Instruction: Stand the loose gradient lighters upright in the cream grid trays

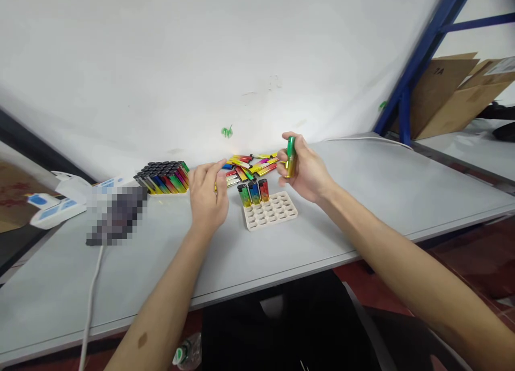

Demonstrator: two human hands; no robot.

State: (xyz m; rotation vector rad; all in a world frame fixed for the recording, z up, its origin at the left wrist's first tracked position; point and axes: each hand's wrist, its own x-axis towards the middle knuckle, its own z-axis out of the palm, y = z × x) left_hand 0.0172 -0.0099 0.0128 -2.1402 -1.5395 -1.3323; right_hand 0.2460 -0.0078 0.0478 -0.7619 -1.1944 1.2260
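Observation:
My right hand (306, 170) is closed around a shiny green-and-gold lighter (290, 156), held upright above the table. My left hand (208, 194) is low over the table with its fingers stretched forward and apart, next to a loose pile of lighters (251, 170) in several colours; nothing shows in its grasp. Between the hands lies a white tray with slots (270, 215). Three lighters stand in its back row: a green one (244, 195), a blue one (255, 192) and a red one (264, 190).
Left of my left hand, a second holder is packed with upright black-topped lighters (167, 178). Farther left are a blurred dark object (118, 218) with a white cable and a white-and-blue item (56, 205). A white wall rises behind. Cardboard boxes (454, 97) stand beyond a blue frame (422, 54).

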